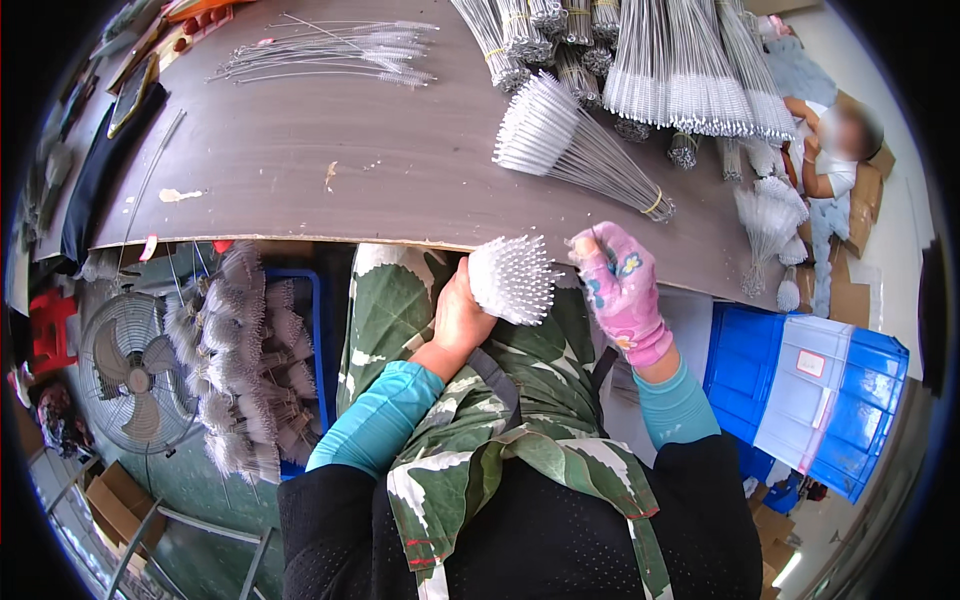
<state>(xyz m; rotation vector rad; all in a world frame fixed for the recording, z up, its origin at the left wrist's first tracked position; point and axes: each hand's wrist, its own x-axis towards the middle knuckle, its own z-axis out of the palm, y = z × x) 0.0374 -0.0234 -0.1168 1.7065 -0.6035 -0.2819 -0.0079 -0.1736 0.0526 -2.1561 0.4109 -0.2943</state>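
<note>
My left hand (462, 312), bare, is closed around a bundle of white-bristled wire brushes (512, 280), held over my lap at the table's front edge. The bristle heads point right, toward my other hand, and their wire stems are mostly hidden. My right hand (622, 290) wears a pink flowered glove. Its fingers are curled together just right of the bristle tips, apart from them. Whatever sits between those fingers, if anything, is too small to tell. Beyond the hands, a banded bundle of similar brushes (540, 130) lies on the table.
The brown table (270, 170) carries loose brushes (340, 55) far left and stacked brush bundles (690, 80) far right. Below left stand a fan (138, 370) and a blue crate (320, 350) beside hanging brushes. Blue-and-white bins (800, 390) are at right; another person (835, 150) sits beyond.
</note>
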